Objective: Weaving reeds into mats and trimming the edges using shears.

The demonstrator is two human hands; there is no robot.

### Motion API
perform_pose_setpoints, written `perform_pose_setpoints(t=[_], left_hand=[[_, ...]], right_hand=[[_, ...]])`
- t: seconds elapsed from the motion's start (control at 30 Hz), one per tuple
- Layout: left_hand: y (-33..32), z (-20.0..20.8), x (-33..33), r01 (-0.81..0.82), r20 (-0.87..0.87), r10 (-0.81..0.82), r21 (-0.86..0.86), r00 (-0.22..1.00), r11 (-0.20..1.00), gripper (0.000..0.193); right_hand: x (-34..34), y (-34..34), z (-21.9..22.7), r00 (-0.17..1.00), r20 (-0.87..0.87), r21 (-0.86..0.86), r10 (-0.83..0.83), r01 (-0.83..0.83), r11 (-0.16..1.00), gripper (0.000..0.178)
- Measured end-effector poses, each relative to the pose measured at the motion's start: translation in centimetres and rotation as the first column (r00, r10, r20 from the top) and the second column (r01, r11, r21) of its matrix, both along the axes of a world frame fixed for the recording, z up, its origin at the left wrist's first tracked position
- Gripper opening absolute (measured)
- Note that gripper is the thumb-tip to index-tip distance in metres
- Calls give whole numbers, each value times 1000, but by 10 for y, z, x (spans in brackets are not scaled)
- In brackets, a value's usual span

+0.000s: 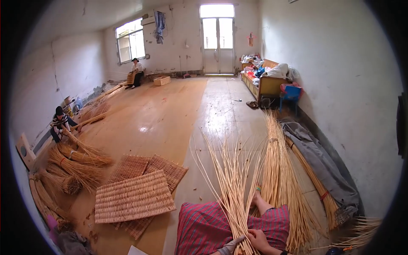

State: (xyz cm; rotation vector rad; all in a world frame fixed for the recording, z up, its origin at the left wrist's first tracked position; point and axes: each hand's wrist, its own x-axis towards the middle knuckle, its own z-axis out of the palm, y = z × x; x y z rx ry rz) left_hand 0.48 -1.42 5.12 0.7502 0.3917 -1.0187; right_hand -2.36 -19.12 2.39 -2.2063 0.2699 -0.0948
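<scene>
several woven mats (134,197) are seen finished and stacked at 9 o'clock of the lap; a fan of loose willow rods (231,178) and a bundle (278,178) at 1 o'clock remain unworked, so the work is judged partway. rods are gripped at their butts over the striped lap by the right hand (258,238), fingers curled; left hand (231,245) closed around the same rods, mostly hidden.

Pale, thin wicker rods (231,182) fanned upward across striped lap, bunched at base
</scene>
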Motion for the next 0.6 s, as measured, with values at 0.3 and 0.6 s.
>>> perform_pose_setpoints(t=[0.3,0.6], left_hand=[[-1,-18,-1,6,-18,-6,8,1000,1000,39],[-21,-73,0,148,-236,-267,-426,934,892,47]], right_hand=[[1,-15,-27,992,-85,157,94,-80,984,35],[85,-35,-21,752,-658,385,32,300,873,51]])
